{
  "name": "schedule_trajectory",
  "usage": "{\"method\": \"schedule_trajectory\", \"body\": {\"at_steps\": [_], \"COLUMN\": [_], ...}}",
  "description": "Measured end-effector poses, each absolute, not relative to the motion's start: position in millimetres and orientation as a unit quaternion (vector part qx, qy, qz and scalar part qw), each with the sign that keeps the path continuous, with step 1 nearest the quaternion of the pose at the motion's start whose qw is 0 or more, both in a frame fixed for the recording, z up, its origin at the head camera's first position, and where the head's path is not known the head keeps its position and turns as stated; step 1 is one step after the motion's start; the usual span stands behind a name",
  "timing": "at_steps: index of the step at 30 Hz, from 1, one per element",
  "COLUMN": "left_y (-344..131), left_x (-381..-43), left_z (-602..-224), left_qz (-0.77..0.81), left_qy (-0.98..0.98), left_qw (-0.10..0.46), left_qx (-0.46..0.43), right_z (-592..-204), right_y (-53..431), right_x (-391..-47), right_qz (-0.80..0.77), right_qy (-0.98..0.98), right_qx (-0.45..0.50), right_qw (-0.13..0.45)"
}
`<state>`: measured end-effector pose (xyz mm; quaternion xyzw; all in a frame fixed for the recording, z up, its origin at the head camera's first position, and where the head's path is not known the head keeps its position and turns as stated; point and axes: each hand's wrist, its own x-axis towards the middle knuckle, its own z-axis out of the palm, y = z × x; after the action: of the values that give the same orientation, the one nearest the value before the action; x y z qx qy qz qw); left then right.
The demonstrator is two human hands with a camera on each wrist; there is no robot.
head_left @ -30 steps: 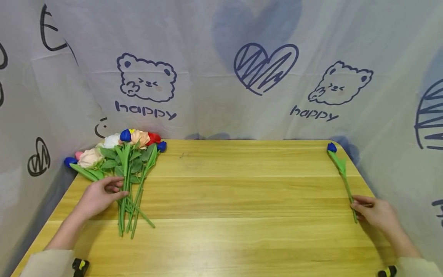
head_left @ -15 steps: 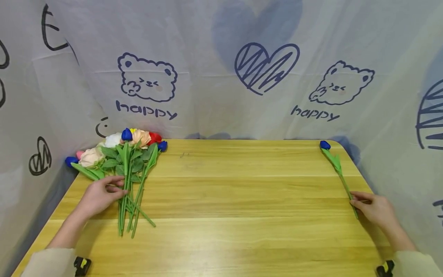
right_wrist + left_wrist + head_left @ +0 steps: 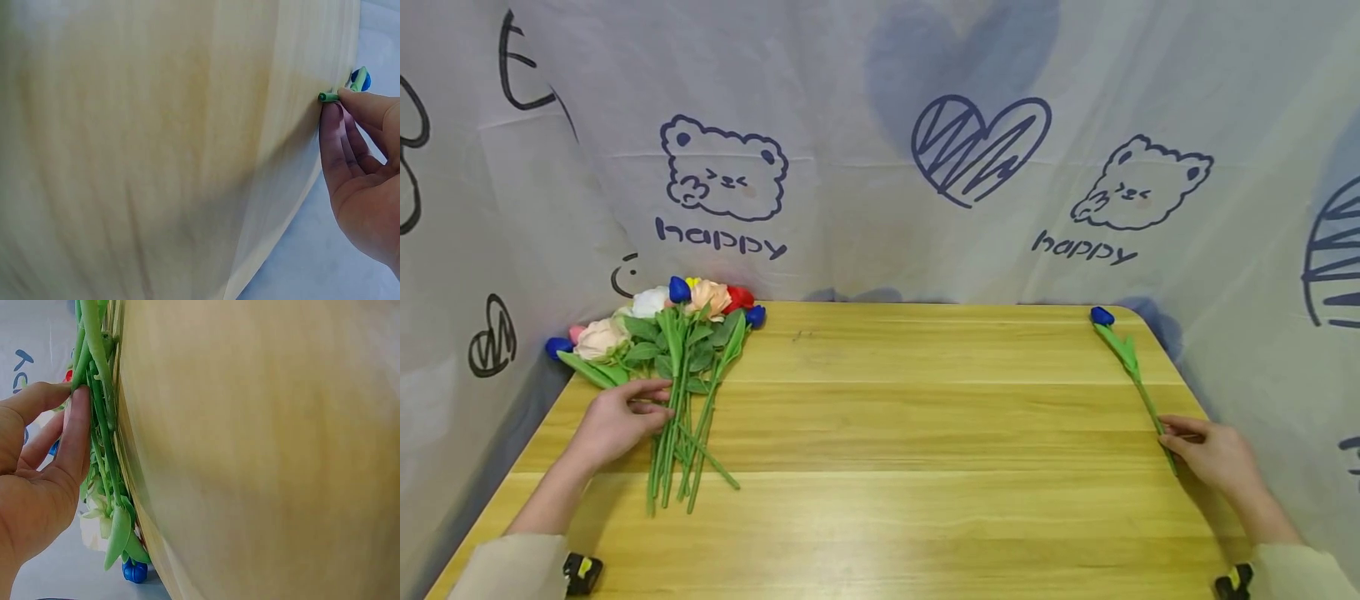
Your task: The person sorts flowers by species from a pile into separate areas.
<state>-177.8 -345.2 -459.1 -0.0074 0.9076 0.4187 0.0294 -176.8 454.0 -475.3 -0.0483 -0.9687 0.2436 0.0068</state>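
Observation:
In the head view a pile of artificial flowers lies at the left, with cream, white, peach and red blooms and several blue tulips. My left hand [image 3: 625, 421] is at the stems and pinches a green stem [image 3: 81, 365] between thumb and fingertips, as the left wrist view shows. One blue tulip [image 3: 680, 289] lies on top of the pile, its bloom pointing away from me. At the far right my right hand [image 3: 1210, 450] pinches a single blue tulip [image 3: 1127, 354] low on its stem. Its cut end [image 3: 326, 97] sticks out past the thumb in the right wrist view.
The wooden table [image 3: 925, 400] has rounded back corners. A pale curtain [image 3: 865, 208] with bear and heart drawings hangs right behind it and along both sides. The tulip on the right lies near the table's right edge.
The right hand's tulip has swung its bloom slightly left, and its stem has shifted a little away from me. At the left pile, stem ends have spread leftward under the left hand.

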Motion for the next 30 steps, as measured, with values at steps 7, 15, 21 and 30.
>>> {"method": "schedule_trajectory", "body": {"at_steps": [7, 15, 21, 30], "left_y": [-343, -338, -327, -289], "left_x": [-179, -179, -175, -173], "left_z": [-463, -457, -445, -428], "left_qz": [0.441, 0.496, 0.535, 0.613], "left_qy": [0.897, 0.867, 0.844, 0.789], "left_qw": [0.025, 0.023, 0.016, -0.013], "left_qx": [-0.016, -0.029, -0.038, -0.038], "right_z": [-476, -467, -461, -462], "right_y": [455, 432, 401, 338], "right_x": [-174, -173, -180, -189], "right_qz": [0.269, 0.291, 0.314, 0.393], "right_qy": [-0.961, -0.954, -0.947, -0.912], "right_qx": [-0.064, -0.071, -0.047, 0.009], "right_qw": [-0.008, -0.008, 0.048, 0.118]}}
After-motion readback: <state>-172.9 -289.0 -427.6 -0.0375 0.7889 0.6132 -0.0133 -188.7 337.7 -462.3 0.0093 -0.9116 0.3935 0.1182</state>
